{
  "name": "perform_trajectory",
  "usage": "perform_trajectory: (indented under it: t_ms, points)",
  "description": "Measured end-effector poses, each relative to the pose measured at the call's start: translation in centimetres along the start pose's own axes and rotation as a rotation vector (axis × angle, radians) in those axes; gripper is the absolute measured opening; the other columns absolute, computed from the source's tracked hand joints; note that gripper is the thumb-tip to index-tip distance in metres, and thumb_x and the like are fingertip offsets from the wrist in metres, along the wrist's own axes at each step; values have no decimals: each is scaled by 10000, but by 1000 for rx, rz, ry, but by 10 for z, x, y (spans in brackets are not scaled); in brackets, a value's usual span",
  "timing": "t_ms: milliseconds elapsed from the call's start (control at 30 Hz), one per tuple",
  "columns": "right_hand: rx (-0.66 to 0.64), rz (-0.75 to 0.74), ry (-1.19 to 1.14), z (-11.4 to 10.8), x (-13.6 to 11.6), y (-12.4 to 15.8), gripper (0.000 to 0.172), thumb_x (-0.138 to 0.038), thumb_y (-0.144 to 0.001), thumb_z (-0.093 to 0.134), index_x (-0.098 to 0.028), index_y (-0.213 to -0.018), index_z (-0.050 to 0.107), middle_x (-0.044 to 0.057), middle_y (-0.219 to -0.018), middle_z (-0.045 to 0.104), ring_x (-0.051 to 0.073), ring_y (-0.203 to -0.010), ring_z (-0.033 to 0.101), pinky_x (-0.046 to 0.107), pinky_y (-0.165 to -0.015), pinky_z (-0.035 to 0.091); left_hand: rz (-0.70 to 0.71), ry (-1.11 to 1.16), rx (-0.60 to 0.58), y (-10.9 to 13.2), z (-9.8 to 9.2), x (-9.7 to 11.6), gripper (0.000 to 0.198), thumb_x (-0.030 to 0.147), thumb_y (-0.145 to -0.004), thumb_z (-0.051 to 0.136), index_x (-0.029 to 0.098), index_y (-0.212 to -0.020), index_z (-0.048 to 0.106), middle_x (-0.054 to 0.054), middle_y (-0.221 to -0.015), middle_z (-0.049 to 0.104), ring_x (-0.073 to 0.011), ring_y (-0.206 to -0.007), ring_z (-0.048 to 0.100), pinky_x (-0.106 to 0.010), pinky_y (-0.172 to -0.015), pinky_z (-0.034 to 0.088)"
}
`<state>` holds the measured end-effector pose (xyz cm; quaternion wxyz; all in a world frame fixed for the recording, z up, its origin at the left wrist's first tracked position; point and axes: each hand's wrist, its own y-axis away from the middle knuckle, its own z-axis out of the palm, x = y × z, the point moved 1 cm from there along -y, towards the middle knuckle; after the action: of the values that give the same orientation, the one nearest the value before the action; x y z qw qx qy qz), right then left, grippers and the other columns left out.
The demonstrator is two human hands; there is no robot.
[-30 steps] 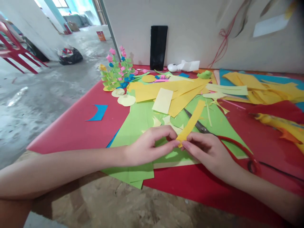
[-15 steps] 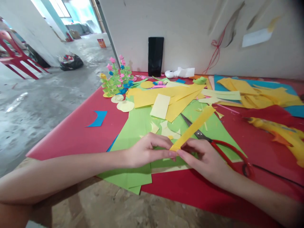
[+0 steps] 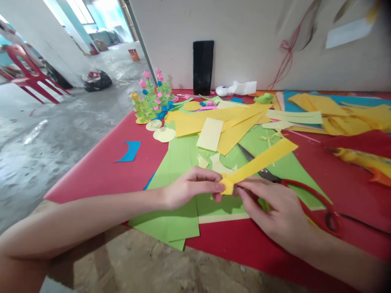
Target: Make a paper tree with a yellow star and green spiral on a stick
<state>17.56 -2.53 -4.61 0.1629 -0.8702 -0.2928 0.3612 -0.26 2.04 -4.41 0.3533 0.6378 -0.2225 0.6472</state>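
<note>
A yellow paper strip (image 3: pixel 264 160) is folded into a small flat knot-like shape at its lower left end, its long tail slanting up to the right. My left hand (image 3: pixel 191 188) pinches that folded end between thumb and fingers. At the fold's right edge, my right hand (image 3: pixel 273 207) has its thumb and forefinger closed together on the paper; the other fingers curl beneath, partly hidden. Scissors (image 3: pixel 267 175) with red handles lie behind my right hand, blades pointing up and left. Pale paper scraps (image 3: pixel 218 165) lie just beyond the fold, on green paper sheets (image 3: pixel 179 175).
A black phone (image 3: pixel 203 67) leans against the wall. Paper stems with pink stars (image 3: pixel 152 95) stand at the back left, near pale paper discs (image 3: pixel 164 134). Yellow sheets (image 3: pixel 195 122) cover the back. A yellow glue gun (image 3: pixel 360 160) lies right, a blue scrap (image 3: pixel 130 151) left.
The fold has turned, showing a flat, many-sided face. The strip's tail has swung lower to the right. My right hand has drawn slightly right, and the view has shifted a little.
</note>
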Motion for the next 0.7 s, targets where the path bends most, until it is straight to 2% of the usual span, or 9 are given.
perform_trajectory:
  t_ms: [100, 233, 433, 500, 600, 700]
  points:
    - [-7, -138, 156, 2, 0, 5, 151, -80, -843, 485, -142, -925, 596, 56, -811, 686, 141, -689, 640, 246, -607, 482, -1, 23, -11, 0, -1, -2, 224, 209, -805, 522, 115, -602, 536, -6, -616, 521, -87, -607, 474, -225, -622, 375]
    - [-11, -306, 320, 1, 0, 9, 228, -103, -864, 470, -98, -1073, 561, 105, -869, 704, 191, -740, 662, 298, -583, 490, -9, 31, -42, 0, -1, -3, 207, 233, -808, 521, 120, -635, 529, 5, -616, 509, -78, -579, 461, -218, -596, 376]
    - [23, -369, 394, -3, -2, 10, 185, -95, -825, 528, -101, -997, 595, 103, -784, 711, 215, -655, 658, 323, -517, 451, -3, -13, -83, 1, 0, 0, 240, 239, -823, 515, 127, -611, 525, 16, -578, 496, -80, -555, 452, -221, -588, 380]
    - [26, -322, 348, -4, -4, 9, 156, -94, -827, 509, -109, -945, 611, 90, -751, 705, 208, -633, 651, 316, -509, 441, 27, -40, -66, 1, 0, 0, 289, 235, -844, 477, 138, -573, 499, 16, -567, 493, -86, -563, 451, -230, -612, 384]
    - [-22, -129, 217, -3, -6, 4, 134, -115, -834, 484, -161, -768, 593, 17, -609, 634, 139, -516, 583, 263, -463, 413, 86, -71, 22, 0, 1, -1, 357, 263, -885, 404, 149, -555, 473, 14, -580, 470, -96, -599, 441, -240, -651, 385]
    - [-144, 94, 45, 0, -7, -2, 229, -145, -828, 494, -189, -604, 489, -46, -491, 488, 79, -423, 464, 200, -406, 373, 128, -82, 126, -1, 2, -2, 223, 225, -873, 442, 145, -684, 529, 12, -668, 487, -93, -652, 452, -225, -653, 394]
